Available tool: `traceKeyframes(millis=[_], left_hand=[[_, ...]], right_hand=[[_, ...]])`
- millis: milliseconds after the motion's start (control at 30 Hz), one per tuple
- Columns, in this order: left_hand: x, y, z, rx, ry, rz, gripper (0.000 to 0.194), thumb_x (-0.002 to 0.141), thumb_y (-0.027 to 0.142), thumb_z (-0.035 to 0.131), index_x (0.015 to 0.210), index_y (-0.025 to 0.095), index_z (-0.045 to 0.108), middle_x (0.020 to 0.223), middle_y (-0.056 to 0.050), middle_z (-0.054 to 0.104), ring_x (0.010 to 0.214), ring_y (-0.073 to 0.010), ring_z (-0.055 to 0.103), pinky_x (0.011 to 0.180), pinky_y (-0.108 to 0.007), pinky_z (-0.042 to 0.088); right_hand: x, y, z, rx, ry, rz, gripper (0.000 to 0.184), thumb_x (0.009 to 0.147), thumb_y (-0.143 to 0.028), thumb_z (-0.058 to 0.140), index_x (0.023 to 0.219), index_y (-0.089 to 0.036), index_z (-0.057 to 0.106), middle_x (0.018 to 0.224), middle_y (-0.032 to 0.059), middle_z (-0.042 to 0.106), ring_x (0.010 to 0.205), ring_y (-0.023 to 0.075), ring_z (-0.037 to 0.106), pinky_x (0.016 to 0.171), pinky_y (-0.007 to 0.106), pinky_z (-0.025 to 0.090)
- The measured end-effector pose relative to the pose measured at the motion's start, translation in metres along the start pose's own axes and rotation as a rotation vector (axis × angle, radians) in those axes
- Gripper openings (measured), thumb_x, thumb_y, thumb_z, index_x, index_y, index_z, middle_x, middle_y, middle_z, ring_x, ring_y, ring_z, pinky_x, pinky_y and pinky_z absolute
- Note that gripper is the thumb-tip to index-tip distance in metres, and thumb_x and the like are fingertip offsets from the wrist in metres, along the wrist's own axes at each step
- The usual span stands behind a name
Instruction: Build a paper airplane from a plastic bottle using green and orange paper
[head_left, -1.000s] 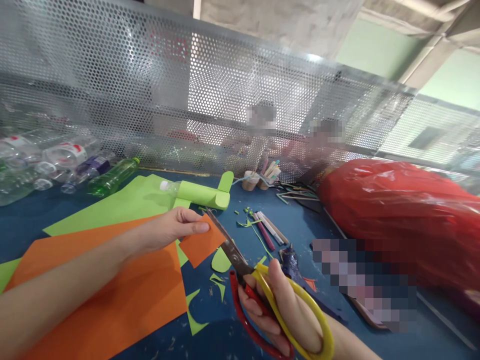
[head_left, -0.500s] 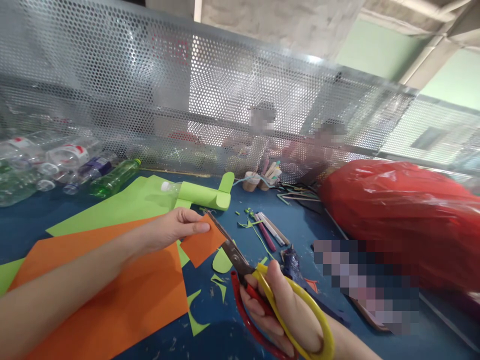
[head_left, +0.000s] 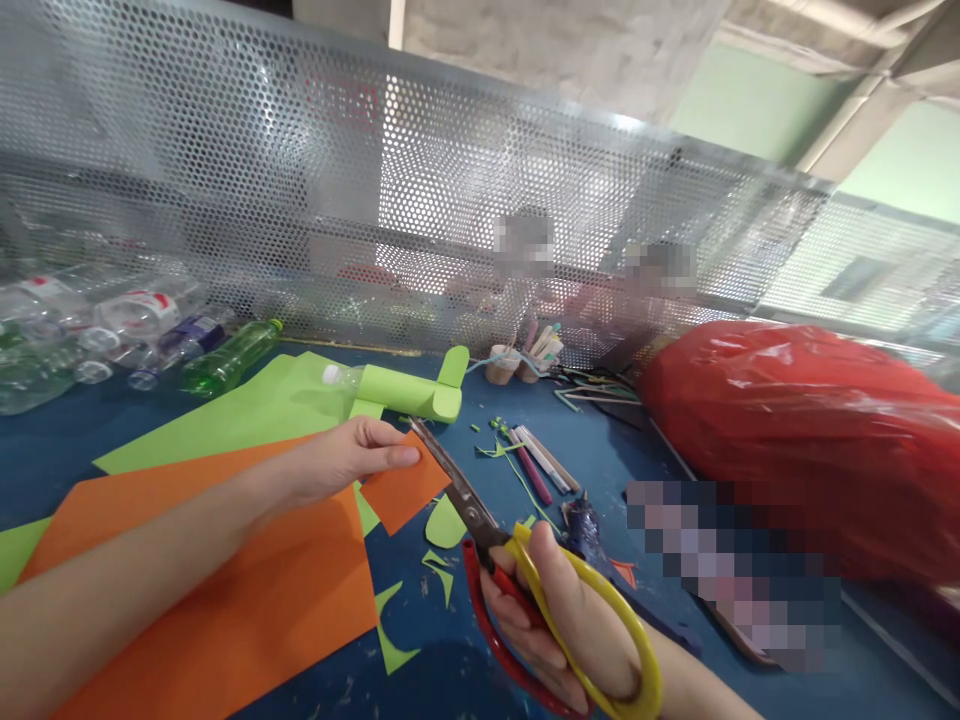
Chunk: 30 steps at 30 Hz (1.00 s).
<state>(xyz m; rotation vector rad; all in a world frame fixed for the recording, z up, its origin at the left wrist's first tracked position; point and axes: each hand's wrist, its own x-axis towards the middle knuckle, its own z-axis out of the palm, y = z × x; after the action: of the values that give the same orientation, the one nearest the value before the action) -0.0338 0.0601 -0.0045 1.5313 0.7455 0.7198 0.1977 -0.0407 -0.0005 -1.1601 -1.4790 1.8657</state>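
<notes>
Between the thumb and fingers of my left hand (head_left: pixel 367 447) is a small square of orange paper (head_left: pixel 405 492). My right hand (head_left: pixel 555 620) grips scissors (head_left: pixel 472 510) with one yellow and one red handle. Their blades lie along the square's right edge, close together. Beneath my left forearm spreads a large orange sheet (head_left: pixel 247 600), partly over a light green sheet (head_left: pixel 225 415). Just beyond my left hand lies a bottle wrapped in green paper (head_left: pixel 401 388), with green fins and a white cap. Green paper scraps (head_left: pixel 446 522) lie under and beside the blades.
Plastic bottles (head_left: pixel 135 310) lie at the back left, before a perforated metal screen (head_left: pixel 225 150). Cups of pens (head_left: pixel 504 365) stand behind. Markers (head_left: pixel 536 465) and a dark blue glue gun (head_left: pixel 585 525) lie right of the scissors. A red plastic bag (head_left: pixel 795 430) fills the right side.
The scissors have shifted very slightly against the orange square, their blades drawing closer together. My left hand stays nearly still with the paper.
</notes>
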Motion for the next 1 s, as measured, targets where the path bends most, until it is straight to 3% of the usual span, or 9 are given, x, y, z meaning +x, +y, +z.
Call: traceKeyframes(millis=[67,133,233,300,367,467,800,900,1000], left_hand=[[0.000,0.001,0.002,-0.015,0.016,-0.005,0.040,0.073,0.046,0.069,0.049,0.017,0.056,0.048,0.006,0.030,0.046,-0.0066,0.023,0.045,-0.025,0.020],[0.000,0.002,0.003,-0.074,-0.001,-0.032,0.034,0.073,0.044,0.069,0.055,0.017,0.062,0.048,0.005,0.041,0.045,-0.0068,0.033,0.046,-0.024,0.027],[0.001,0.002,0.004,-0.167,-0.018,-0.090,0.024,0.076,0.041,0.069,0.070,0.018,0.070,0.059,0.001,0.061,0.052,-0.0093,0.050,0.053,-0.023,0.039],[0.002,-0.001,0.004,-0.193,0.059,-0.135,0.021,0.073,0.038,0.072,0.073,0.018,0.072,0.064,0.000,0.066,0.056,-0.0106,0.056,0.056,-0.023,0.043],[0.004,-0.003,0.004,-0.205,0.163,-0.185,0.020,0.069,0.036,0.076,0.075,0.018,0.072,0.068,0.001,0.069,0.060,-0.0119,0.060,0.058,-0.023,0.045],[0.005,-0.005,0.004,-0.215,0.241,-0.243,0.023,0.065,0.035,0.079,0.079,0.018,0.070,0.074,0.000,0.071,0.064,-0.0138,0.063,0.062,-0.025,0.049],[0.001,0.005,0.013,-0.149,0.226,-0.271,0.031,0.061,0.036,0.081,0.075,0.018,0.061,0.071,0.000,0.068,0.064,-0.0162,0.064,0.062,-0.029,0.051],[0.000,0.004,0.017,-0.082,0.189,-0.253,0.035,0.061,0.041,0.080,0.075,0.018,0.058,0.071,0.000,0.065,0.064,-0.0164,0.063,0.061,-0.029,0.049],[0.000,0.002,0.021,0.030,0.093,-0.198,0.036,0.062,0.044,0.078,0.071,0.019,0.053,0.067,0.004,0.057,0.060,-0.0132,0.056,0.057,-0.025,0.044]], right_hand=[[0.000,-0.001,0.000,0.008,0.003,0.000,0.069,0.075,-0.085,0.022,0.057,-0.021,0.039,0.034,-0.0104,0.029,0.019,0.0033,0.024,0.019,0.013,0.019],[0.002,-0.002,0.000,-0.008,0.048,0.010,0.069,0.075,-0.085,0.017,0.058,-0.021,0.039,0.034,-0.0097,0.030,0.020,0.0044,0.025,0.020,0.015,0.020],[0.008,-0.005,-0.005,-0.098,0.235,0.049,0.067,0.079,-0.081,0.008,0.061,-0.023,0.037,0.036,-0.0095,0.030,0.022,0.0072,0.028,0.023,0.019,0.025],[0.012,-0.007,-0.012,-0.206,0.338,0.044,0.058,0.083,-0.076,0.023,0.065,-0.023,0.039,0.041,-0.0094,0.033,0.028,0.0087,0.033,0.029,0.021,0.029],[0.015,-0.009,-0.021,-0.462,0.437,-0.027,0.043,0.082,-0.063,0.048,0.071,-0.022,0.046,0.049,-0.0068,0.041,0.040,0.0108,0.042,0.039,0.022,0.032],[0.019,-0.009,-0.031,-0.945,0.577,-0.069,0.029,0.083,-0.047,0.055,0.074,-0.019,0.055,0.059,-0.0008,0.051,0.054,0.0155,0.047,0.049,0.026,0.030],[0.021,-0.009,-0.034,-1.322,0.660,0.158,0.029,0.087,-0.041,0.053,0.087,-0.016,0.067,0.072,0.0118,0.069,0.067,0.0269,0.064,0.055,0.030,0.035],[0.017,-0.012,-0.030,-1.358,0.677,0.032,0.033,0.089,-0.043,0.050,0.081,-0.018,0.069,0.083,0.0127,0.070,0.078,0.0291,0.065,0.064,0.034,0.042],[0.015,-0.011,-0.021,-1.036,0.549,-0.250,0.028,0.088,-0.043,0.054,0.096,-0.020,0.066,0.098,0.0091,0.069,0.091,0.0256,0.063,0.079,0.035,0.046]])
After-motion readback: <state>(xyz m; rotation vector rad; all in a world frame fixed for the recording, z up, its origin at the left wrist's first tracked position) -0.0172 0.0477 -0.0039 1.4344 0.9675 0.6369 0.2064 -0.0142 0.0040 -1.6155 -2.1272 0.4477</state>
